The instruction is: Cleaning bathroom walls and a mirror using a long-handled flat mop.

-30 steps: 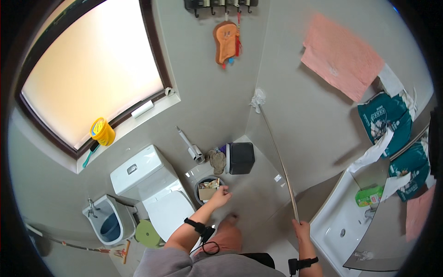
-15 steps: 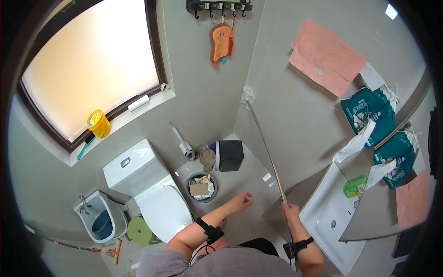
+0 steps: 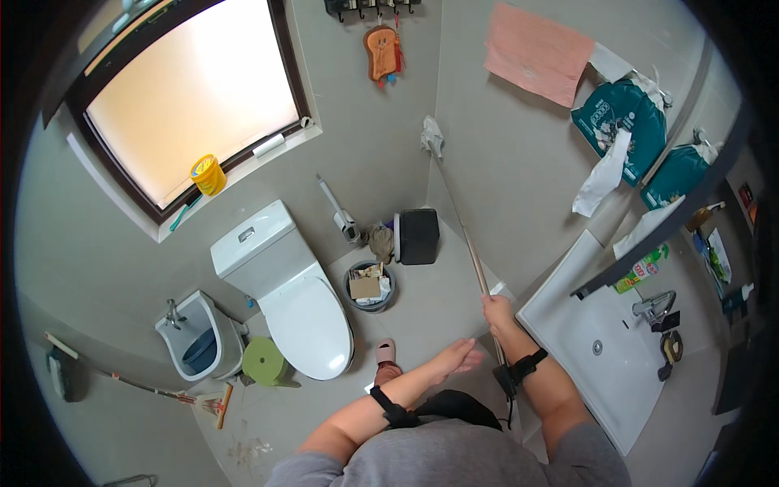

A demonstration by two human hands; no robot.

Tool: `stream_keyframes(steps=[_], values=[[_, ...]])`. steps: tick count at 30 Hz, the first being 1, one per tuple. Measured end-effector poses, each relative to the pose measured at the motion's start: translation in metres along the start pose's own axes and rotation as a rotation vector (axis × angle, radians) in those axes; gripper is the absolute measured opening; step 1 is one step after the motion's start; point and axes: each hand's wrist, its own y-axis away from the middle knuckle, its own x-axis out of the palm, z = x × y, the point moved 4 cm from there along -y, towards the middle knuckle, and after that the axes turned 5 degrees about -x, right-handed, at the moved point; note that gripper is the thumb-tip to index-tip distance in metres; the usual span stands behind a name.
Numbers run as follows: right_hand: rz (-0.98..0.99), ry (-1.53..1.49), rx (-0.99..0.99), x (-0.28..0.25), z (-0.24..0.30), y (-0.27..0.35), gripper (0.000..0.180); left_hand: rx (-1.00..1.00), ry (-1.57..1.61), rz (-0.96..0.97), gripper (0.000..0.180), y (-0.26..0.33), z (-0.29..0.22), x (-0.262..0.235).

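Glossy white ceramic toilet (image 3: 280, 296), matt grey wall tiles (image 3: 503, 174), and a seemingly wooden pole (image 3: 464, 235).

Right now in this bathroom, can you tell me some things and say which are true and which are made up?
1. The right hand grips a long pole. True.
2. The left hand holds the pole too. False: it is open and holds nothing.
3. The toilet lid is up. False: it is shut.
4. The small bin beside the toilet has rubbish in it. True.
5. A pink towel hangs on the wall. True.
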Motion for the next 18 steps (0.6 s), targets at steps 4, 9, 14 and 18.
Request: stream_keyframes(steps=[4, 9, 14, 18], values=[[-0.038, -0.049, 0.032, -0.001, 0.004, 0.026, 0.023, 0.061, 0.170, 0.079, 0.037, 0.009, -0.008, 0.035], [-0.010, -0.020, 0.002, -0.010, -0.001, 0.035, 0.019, 0.125, -0.132, -0.062, 0.031, -0.015, -0.004, 0.040], [-0.015, 0.135, -0.122, -0.022, 0.018, 0.049, 0.015, 0.060, -0.030, 0.028, 0.028, -0.029, -0.003, 0.046], [-0.017, 0.239, -0.198, -0.038, 0.027, 0.064, 0.013, -0.033, -0.059, 0.308, 0.038, -0.030, 0.001, 0.062]])
